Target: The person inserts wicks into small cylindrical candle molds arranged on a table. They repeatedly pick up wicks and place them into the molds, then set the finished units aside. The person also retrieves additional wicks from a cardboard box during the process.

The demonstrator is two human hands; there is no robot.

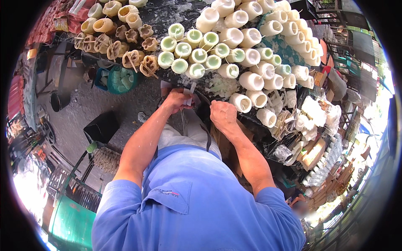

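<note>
My left hand (178, 100) is closed around thin white strips (192, 88) at the near edge of the dark table. Their exact kind is unclear. To its right, my right hand (223, 113) is curled into a fist, and anything inside the fingers is hidden. Just beyond both hands stand pale green candles (183, 50) with hollowed tops. Closest to the right fist, a cream candle (240, 103) leans at the table edge. Neither hand touches the candles.
Brown flower-shaped candles (149, 65) stand at the far left, and more cream candles (230, 37) at the far right. A teal bucket (121, 80) with pale pieces sits below the table's left. Plastic-wrapped bundles (313, 109) crowd the right; a black container (101, 127) stands left.
</note>
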